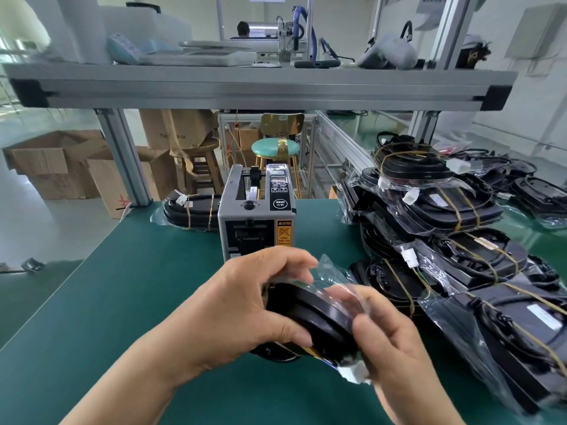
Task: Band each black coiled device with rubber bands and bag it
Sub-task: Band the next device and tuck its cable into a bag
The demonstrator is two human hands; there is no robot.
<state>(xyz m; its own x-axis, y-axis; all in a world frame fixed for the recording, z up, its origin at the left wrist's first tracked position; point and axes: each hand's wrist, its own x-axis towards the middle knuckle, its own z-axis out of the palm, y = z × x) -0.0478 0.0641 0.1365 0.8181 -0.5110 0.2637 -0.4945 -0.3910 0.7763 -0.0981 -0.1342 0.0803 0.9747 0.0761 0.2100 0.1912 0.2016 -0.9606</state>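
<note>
Right hand gripping clear bag, left hand clasping black coiled device

device: black glossy plastic; bag: clear film (crinkled); mat: matt green

Head view: looks forward and down, close over the green table
Shared views: only one

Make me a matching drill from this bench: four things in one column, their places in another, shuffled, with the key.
Things:
1. black device
2. tape dispenser
3. bagged stack
4. green stool

Places:
A. on the floor beyond the mat's far edge
B. heaped on the right of the mat
C. held in both hands
D. standing mid-mat beyond the hands

Pairs: 1-C, 2-D, 3-B, 4-A
</note>
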